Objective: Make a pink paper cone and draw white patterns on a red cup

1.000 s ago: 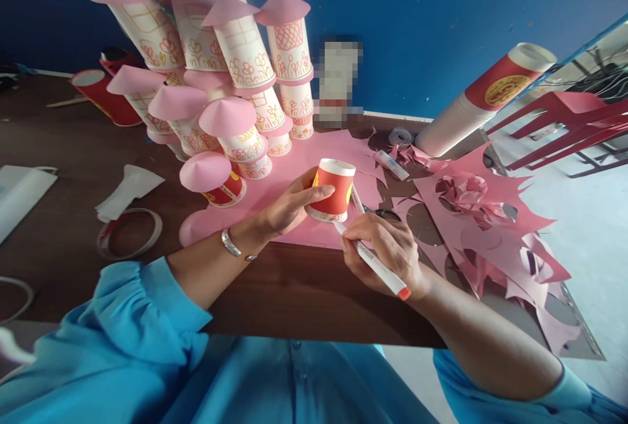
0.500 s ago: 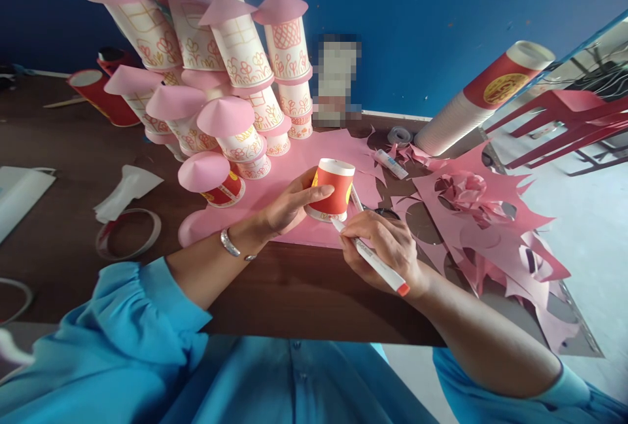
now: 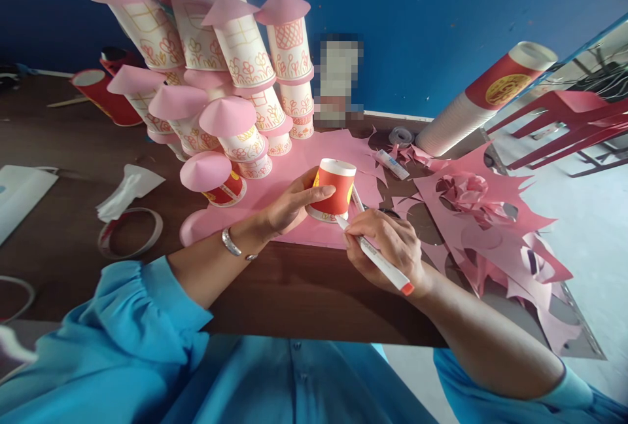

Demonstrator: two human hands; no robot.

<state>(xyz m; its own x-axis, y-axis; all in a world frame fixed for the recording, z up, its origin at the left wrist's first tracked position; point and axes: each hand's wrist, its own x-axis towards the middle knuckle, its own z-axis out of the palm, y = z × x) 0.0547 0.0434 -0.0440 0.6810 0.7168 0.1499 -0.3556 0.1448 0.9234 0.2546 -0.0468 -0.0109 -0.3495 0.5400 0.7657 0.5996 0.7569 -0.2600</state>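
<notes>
Upside to the camera, a red paper cup [image 3: 338,190] with white bands at top and bottom is gripped by my left hand [image 3: 289,205], thumb across its front. Small drawn marks run along the cup's lower white band. A white marker [image 3: 383,264] with an orange-red end is pinched in my right hand [image 3: 387,244], its tip at that lower band. Pink paper [image 3: 304,234] lies beneath both hands. Just left stands a red cup [image 3: 230,190] under a pink paper cone [image 3: 205,172].
Several decorated cup towers with pink cones [image 3: 245,51] stand at back left. A tall cup stack [image 3: 456,124] leans at right, near a glue stick [image 3: 392,164] and cut pink scraps [image 3: 490,231]. A tape roll [image 3: 130,234] lies left. A red stool [image 3: 564,116] stands beyond the table.
My right hand and the marker have shifted slightly right, the tip moving along the cup's lower band. My left hand keeps its hold on the cup.
</notes>
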